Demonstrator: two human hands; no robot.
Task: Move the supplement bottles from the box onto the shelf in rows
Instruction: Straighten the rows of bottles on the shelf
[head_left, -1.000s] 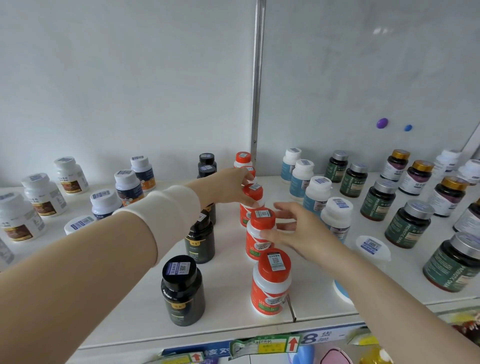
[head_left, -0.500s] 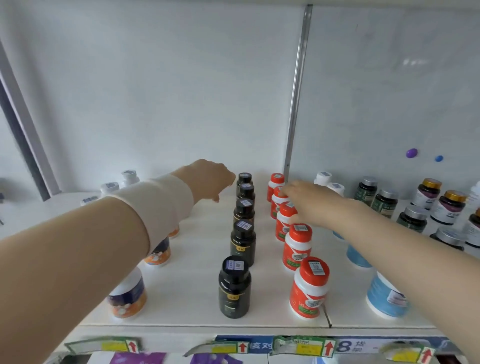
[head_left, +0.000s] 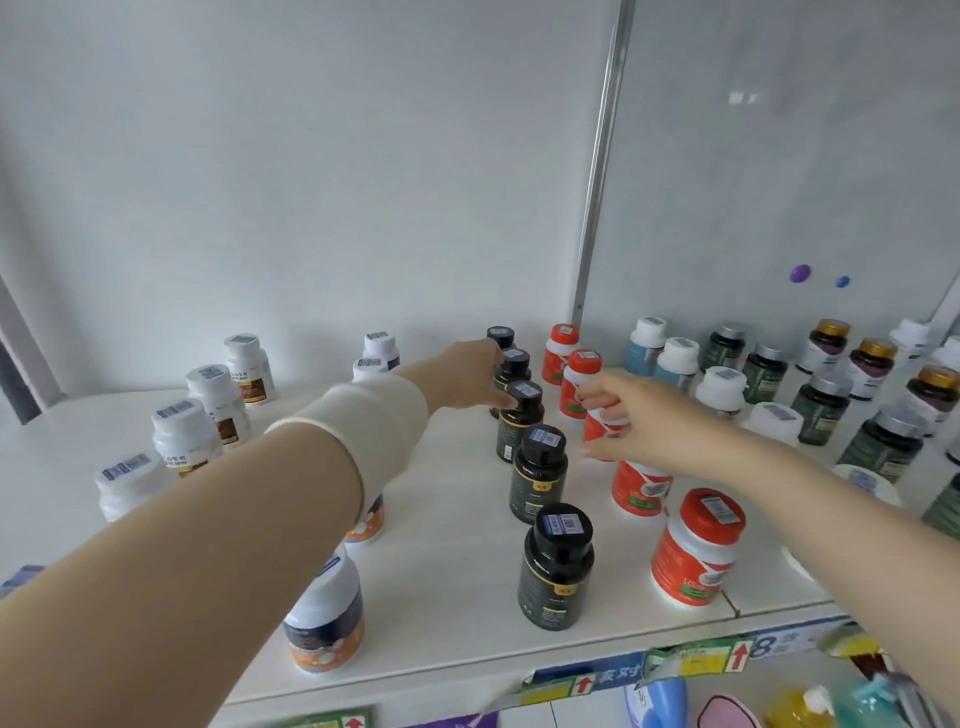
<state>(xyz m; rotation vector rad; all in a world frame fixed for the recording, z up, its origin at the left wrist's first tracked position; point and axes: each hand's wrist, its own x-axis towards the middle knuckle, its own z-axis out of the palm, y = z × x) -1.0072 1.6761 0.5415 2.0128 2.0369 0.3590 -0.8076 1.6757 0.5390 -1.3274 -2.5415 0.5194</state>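
A white shelf (head_left: 447, 525) carries supplement bottles in rows running front to back. My left hand (head_left: 465, 376) reaches into the row of black bottles (head_left: 555, 566), its fingers and thumb curled round the second black bottle from the back (head_left: 514, 364). To the right stands a row of orange-capped bottles (head_left: 696, 545). My right hand (head_left: 631, 418) grips the third orange bottle from the back (head_left: 597, 415), which leans a little. The box is out of view.
White bottles (head_left: 182, 436) stand in a row at the left, and blue-and-orange labelled ones (head_left: 324, 618) sit under my left forearm. Pale blue and dark green bottles (head_left: 821, 410) fill the right side. A metal upright (head_left: 597, 208) splits the back wall. Price tags (head_left: 696, 660) line the shelf edge.
The view has shifted back to the right. My left hand moved from beside the black row onto a black bottle. My right hand closed round an orange bottle further forward.
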